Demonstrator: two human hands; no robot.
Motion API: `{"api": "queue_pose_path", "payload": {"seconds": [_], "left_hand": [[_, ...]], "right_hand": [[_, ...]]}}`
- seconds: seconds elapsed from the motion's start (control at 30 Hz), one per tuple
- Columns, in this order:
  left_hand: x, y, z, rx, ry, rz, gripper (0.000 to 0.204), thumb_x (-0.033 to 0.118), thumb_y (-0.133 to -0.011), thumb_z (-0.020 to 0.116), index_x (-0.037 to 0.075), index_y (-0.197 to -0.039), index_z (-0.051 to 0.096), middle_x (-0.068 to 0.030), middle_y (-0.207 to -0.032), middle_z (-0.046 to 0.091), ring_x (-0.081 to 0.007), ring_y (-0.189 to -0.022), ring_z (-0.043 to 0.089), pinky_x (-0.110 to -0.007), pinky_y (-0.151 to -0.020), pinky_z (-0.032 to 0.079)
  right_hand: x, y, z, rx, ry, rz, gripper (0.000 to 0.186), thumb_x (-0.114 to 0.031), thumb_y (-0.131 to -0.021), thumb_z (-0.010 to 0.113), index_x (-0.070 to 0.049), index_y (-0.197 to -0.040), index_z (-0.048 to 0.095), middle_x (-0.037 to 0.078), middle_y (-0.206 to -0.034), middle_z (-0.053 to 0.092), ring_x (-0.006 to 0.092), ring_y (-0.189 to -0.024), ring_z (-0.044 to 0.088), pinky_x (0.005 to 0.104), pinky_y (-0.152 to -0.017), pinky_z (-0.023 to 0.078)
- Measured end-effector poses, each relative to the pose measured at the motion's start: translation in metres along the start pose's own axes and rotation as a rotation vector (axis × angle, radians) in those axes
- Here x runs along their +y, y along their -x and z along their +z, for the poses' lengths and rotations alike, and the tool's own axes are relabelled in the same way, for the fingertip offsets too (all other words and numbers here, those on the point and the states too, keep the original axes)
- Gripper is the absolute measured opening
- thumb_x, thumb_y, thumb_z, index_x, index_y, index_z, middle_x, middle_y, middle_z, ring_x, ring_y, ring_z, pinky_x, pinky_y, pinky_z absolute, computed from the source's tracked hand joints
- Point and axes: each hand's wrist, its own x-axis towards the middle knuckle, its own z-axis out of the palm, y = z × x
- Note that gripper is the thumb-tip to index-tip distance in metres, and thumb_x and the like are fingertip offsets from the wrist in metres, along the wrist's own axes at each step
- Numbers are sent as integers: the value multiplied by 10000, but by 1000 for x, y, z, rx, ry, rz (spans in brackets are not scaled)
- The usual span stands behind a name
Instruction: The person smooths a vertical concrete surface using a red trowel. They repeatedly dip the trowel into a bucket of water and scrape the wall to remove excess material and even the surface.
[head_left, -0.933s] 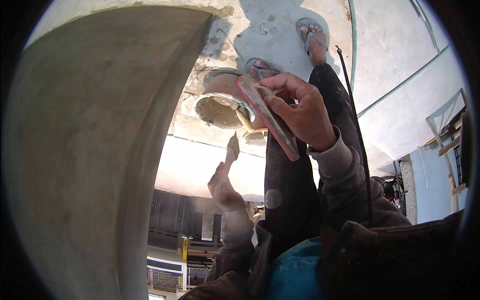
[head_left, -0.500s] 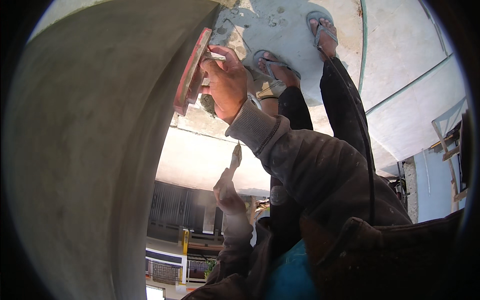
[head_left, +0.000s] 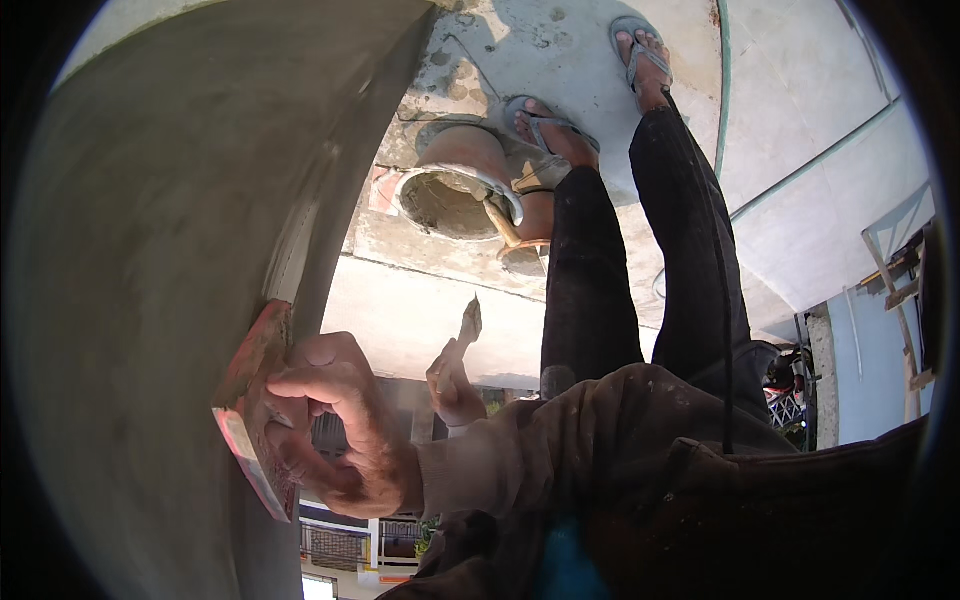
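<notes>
My right hand comes across from the right and grips a red plastering float by its back. The float lies flat against the grey plastered wall on the left, near the wall's corner. Its handle is mostly covered by my fingers. Farther from the camera, my left hand is closed round a small trowel, whose pointed blade is up and apart from the wall. A pale wet-looking streak runs along the wall just beyond the float.
On the floor beyond my hands stands a bucket with grey mortar inside and a stick-like handle over its rim. A smaller container sits beside it. My sandalled feet are on the concrete. Railings appear at the bottom.
My right hand has slid the float down the picture along the wall, toward my body, uncovering the mortar bucket. My left hand with the trowel has hardly moved.
</notes>
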Motion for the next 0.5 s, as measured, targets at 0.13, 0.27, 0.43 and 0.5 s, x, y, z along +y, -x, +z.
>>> {"api": "queue_pose_path", "payload": {"seconds": [0.13, 0.27, 0.43, 0.5], "left_hand": [[7, -5, 5, -48, -78, 38, 193, 149, -1007, 597, -7, -1120, 601, -202, -1236, 658, -248, -1106, 642, -378, -961, 510], [14, -7, 7, -67, -76, -43, 155, 66, -1006, 564, -1, -1144, 587, -195, -1259, 655, -261, -1177, 615, -389, -1060, 450], [7, 6, 14, 5, -23, -51, 194, 114, -991, 584, -5, -1144, 589, -174, -1244, 663, -264, -1157, 635, -382, -1022, 476], [-10, 3, 23, 13, 37, -40, 211, 128, -994, 574, -4, -1156, 612, -172, -1248, 659, -266, -1163, 631, -383, -1017, 480]], "right_hand": [[120, -114, -55, 338, 354, -95, 336, -95, -961, 657, -11, -1256, 523, 83, -1027, 602, 118, -916, 600, 269, -676, 538], [229, -243, -137, 381, 264, 171, 299, -65, -908, 635, -11, -1200, 602, 99, -966, 654, 143, -805, 642, 313, -683, 544], [249, -314, -216, 463, -5, 357, 327, -230, -808, 690, -65, -1090, 692, 124, -1004, 740, 239, -869, 735, 339, -848, 570], [208, -322, -210, -14, 1259, -238, 232, -243, -883, 629, -79, -988, 755, 151, -877, 739, 277, -816, 734, 398, -781, 561]]}}
